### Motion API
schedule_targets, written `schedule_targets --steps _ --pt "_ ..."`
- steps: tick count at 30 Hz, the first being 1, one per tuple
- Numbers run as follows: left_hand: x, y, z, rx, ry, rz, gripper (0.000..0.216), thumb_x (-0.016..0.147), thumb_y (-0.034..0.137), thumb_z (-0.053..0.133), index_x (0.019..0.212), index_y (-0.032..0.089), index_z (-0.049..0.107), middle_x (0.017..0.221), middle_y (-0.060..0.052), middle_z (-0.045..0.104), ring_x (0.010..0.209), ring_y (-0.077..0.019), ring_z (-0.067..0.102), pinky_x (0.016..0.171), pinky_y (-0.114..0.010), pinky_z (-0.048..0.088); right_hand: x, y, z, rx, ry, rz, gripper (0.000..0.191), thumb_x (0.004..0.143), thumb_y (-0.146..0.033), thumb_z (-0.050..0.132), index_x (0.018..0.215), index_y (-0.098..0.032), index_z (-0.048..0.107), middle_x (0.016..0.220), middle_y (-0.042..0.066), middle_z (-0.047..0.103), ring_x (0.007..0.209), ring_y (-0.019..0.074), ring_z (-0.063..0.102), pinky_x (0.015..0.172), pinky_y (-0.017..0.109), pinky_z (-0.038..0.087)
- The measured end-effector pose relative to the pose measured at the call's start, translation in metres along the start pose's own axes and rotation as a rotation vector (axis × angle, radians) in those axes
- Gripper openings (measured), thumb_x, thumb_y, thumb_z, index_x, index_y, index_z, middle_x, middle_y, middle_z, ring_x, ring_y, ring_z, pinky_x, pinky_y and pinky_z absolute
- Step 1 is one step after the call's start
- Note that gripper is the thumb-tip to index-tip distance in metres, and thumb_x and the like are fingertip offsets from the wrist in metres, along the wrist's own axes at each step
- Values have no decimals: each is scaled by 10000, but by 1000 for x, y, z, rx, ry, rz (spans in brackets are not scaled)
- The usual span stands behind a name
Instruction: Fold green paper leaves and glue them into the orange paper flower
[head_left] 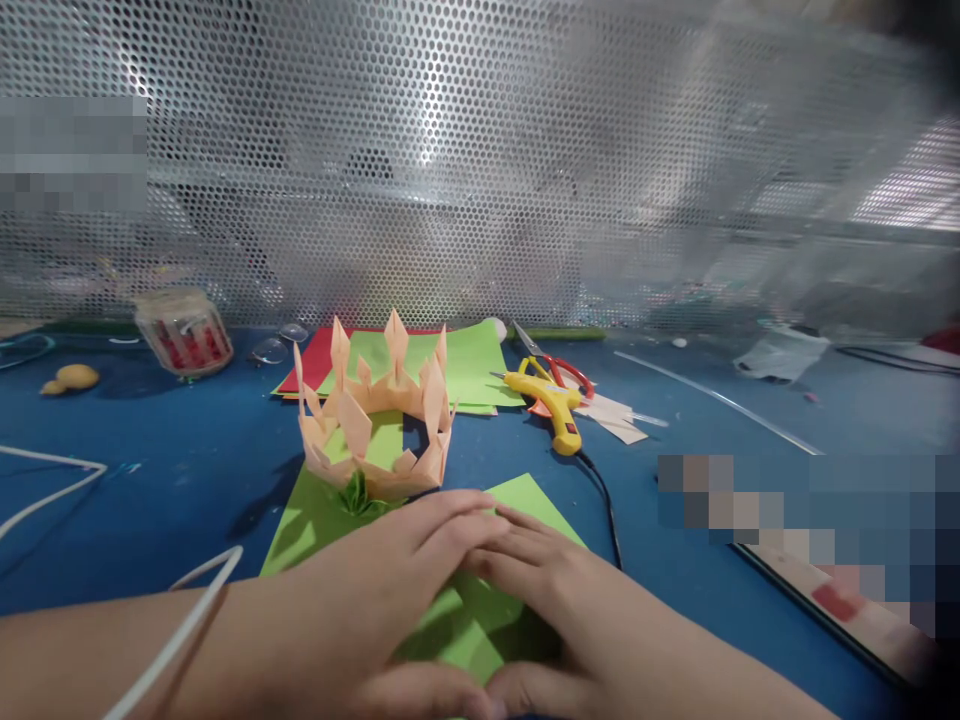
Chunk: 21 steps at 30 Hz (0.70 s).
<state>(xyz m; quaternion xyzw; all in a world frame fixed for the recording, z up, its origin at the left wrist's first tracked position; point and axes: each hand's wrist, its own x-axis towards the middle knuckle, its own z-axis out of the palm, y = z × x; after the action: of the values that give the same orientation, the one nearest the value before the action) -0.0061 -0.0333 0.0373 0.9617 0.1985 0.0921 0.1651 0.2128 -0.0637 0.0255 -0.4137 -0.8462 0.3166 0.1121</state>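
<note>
My left hand [405,570] and my right hand [555,590] meet over a sheet of green paper [457,635], their fingers overlapping at its far side. Both thumbs come together at the near side, so the paper lies between fingers and thumbs. Creases or layers show in it, partly hidden under my hands. Just beyond my left hand stands a pale orange paper crown [356,425] with pointed folded tips. A crumpled dark green paper piece [358,493] sits at its front. More green paper [525,500] spreads beneath my hands.
Red and green sheets [472,360] lie behind the crown. A yellow glue gun [551,405] with a black cord and red-handled scissors [566,372] rest to the right. A glass jar [185,335] stands left. A phone [840,600] lies right. A white cable [180,640] crosses my left forearm.
</note>
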Motion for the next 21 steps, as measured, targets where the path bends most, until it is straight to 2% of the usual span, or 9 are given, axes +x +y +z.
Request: schedule_targets --steps 2,5,8,10,12,13,15,17,21 --pt "-1 -7 6 124 -65 -107 918 914 698 549 1537 57 340 1603 -221 384 1489 -322 358 1148 -456 428 0 -1 -1 -15 -30 13 839 815 -660 711 1476 -174 534 1549 136 502 1482 288 378 1266 423 142" --pt "-6 -17 18 306 -29 -183 847 987 707 324 1515 48 393 1576 -251 394 1449 -387 405 1050 -545 509 -1 -2 -2 -31 -62 54 841 811 -657 719 1464 -155 550 1595 124 426 1511 301 309 1270 405 129" --pt "-8 -20 28 413 77 -194 783 959 677 470 1425 51 525 1475 -259 539 1332 -422 555 981 -568 555 0 -4 -3 -45 -82 77 837 814 -639 732 1468 -151 544 1613 115 389 1519 301 287 1271 406 132" --pt "-6 -20 30 496 164 -171 644 941 606 574 1311 82 631 1347 -209 673 1217 -371 655 964 -495 575 1 -4 -3 -49 -82 76 828 817 -620 742 1476 -163 535 1621 101 376 1523 294 278 1271 407 129" --pt "-2 -20 26 599 270 -134 418 983 437 578 1214 106 685 1231 -160 738 1145 -323 682 971 -444 554 2 -3 -3 -39 -80 81 825 806 -602 764 1477 -179 536 1619 89 382 1523 288 280 1272 411 123" --pt "0 -21 23 661 334 -126 330 999 326 558 1214 109 682 1220 -155 737 1136 -317 674 971 -443 535 1 -2 -3 -29 -76 91 832 799 -595 774 1481 -184 531 1620 85 381 1524 286 278 1273 415 120" --pt "2 -23 15 796 475 -154 320 988 160 530 1285 109 638 1288 -184 690 1167 -353 629 961 -491 490 0 0 -4 0 -69 114 835 799 -589 777 1483 -183 526 1617 84 386 1524 281 280 1273 426 118" --pt "2 -25 9 907 579 -220 366 976 128 532 1336 101 589 1346 -230 632 1187 -405 583 928 -546 461 -1 1 -4 23 -67 126 820 815 -590 762 1482 -176 526 1614 88 392 1524 278 281 1273 436 121" --pt "0 -25 3 1022 533 -287 396 970 45 411 1309 129 598 1239 -180 679 1178 -408 562 932 -596 435 -2 1 -3 24 -52 95 766 844 -560 748 1470 -170 541 1589 92 444 1510 270 319 1272 426 149"
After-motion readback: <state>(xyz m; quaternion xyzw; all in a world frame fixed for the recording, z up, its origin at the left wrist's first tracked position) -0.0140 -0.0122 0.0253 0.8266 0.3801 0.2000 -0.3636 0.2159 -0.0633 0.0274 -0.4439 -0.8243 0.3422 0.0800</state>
